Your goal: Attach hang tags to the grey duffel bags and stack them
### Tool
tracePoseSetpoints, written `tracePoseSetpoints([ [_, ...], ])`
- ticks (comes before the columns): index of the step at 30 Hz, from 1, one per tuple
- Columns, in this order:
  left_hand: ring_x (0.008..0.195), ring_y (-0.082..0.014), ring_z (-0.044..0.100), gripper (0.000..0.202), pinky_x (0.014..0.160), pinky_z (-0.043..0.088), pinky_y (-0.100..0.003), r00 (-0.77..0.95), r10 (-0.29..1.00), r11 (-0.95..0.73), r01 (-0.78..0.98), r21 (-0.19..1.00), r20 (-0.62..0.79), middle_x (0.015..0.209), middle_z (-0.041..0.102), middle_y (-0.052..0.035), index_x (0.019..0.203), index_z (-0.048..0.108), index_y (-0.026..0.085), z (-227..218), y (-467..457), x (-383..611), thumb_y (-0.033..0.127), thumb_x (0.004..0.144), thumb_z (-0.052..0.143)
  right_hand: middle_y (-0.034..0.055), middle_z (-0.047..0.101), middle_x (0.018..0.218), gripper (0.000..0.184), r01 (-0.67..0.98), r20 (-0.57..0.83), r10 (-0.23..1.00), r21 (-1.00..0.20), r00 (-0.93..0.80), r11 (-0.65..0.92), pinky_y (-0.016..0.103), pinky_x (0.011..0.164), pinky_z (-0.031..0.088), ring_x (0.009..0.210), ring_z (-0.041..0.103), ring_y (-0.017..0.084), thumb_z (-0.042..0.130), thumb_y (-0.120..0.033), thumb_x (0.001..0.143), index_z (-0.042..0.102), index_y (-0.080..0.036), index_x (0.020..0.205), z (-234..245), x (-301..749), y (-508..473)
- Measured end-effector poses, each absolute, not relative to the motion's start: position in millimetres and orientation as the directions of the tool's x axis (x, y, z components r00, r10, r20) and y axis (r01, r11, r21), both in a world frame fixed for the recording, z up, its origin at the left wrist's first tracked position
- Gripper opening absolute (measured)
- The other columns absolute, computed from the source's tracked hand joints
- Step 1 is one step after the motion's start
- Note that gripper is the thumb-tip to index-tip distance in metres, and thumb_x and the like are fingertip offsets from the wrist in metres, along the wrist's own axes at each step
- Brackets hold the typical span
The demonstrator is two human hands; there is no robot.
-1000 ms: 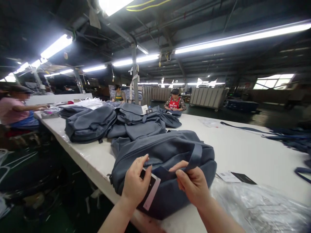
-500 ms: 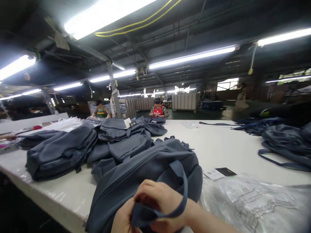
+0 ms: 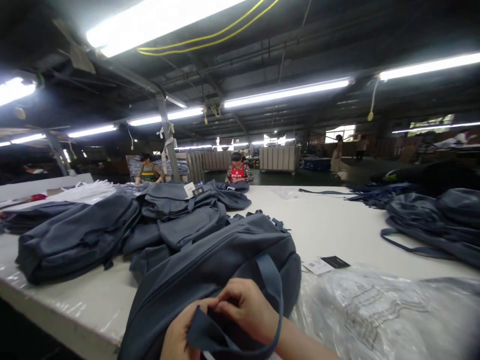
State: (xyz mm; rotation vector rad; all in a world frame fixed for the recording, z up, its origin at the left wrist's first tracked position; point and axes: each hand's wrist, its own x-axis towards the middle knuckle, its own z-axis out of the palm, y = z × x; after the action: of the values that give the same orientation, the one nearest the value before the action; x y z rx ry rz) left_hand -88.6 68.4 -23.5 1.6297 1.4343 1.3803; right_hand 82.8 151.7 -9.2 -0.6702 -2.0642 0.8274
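A dark blue-grey backpack (image 3: 232,245) lies on the table right in front of me, its long zipper seam along the top. From it a webbing strap (image 3: 275,280) loops down past my right wrist to my hands. My left hand (image 3: 182,327) is closed on the strap's folded lower part. My right hand (image 3: 247,307) is closed in a pinch, its fingertips touching those of my left hand over the backpack. What sits between the right fingertips is too small to make out. A bit of white shows below the strap at the bottom edge.
More backpacks (image 3: 82,230) are piled to the left and behind. Clear plastic bags (image 3: 378,305) lie at right, near a black-and-white hang tag (image 3: 326,265). Further right is another heap of bags (image 3: 431,220). A co-worker in a red apron (image 3: 238,172) sits beyond the white table (image 3: 330,215).
My right hand's fingers have closed from a looser curl into a pinch against my left fingertips. The folded strap now stands up beside them. The view has turned slightly right.
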Motion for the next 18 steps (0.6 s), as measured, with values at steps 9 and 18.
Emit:
tracePoseSetpoints([
  [9,0.100,-0.0281,0.065,0.043,0.091,0.051,-0.036,-0.210,0.937,-0.210,0.297,0.932,0.278,0.103,0.073,-0.0098,0.107,0.073,0.017,-13.0,63.2,-83.2,0.052,0.092,0.052,0.0017,0.061,0.072,0.016,-0.055,0.513,0.625,-0.796,-0.588,0.603,0.024,0.064,0.045,0.066,0.057,0.012,0.059,-0.025,0.090,0.065,-0.016,0.078,-19.3,83.2,153.4],
  [18,0.102,-0.0268,0.064,0.044,0.090,0.050,-0.034,-0.233,0.939,-0.207,0.202,0.957,0.252,0.108,0.072,-0.0095,0.109,0.072,0.017,-13.6,64.8,-80.6,0.052,0.094,0.050,0.0075,0.062,0.103,0.025,0.009,0.695,0.530,-0.603,-0.486,0.798,0.026,0.065,0.051,0.073,0.059,0.013,0.068,-0.016,0.077,0.061,-0.019,0.101,-18.4,85.5,143.5],
])
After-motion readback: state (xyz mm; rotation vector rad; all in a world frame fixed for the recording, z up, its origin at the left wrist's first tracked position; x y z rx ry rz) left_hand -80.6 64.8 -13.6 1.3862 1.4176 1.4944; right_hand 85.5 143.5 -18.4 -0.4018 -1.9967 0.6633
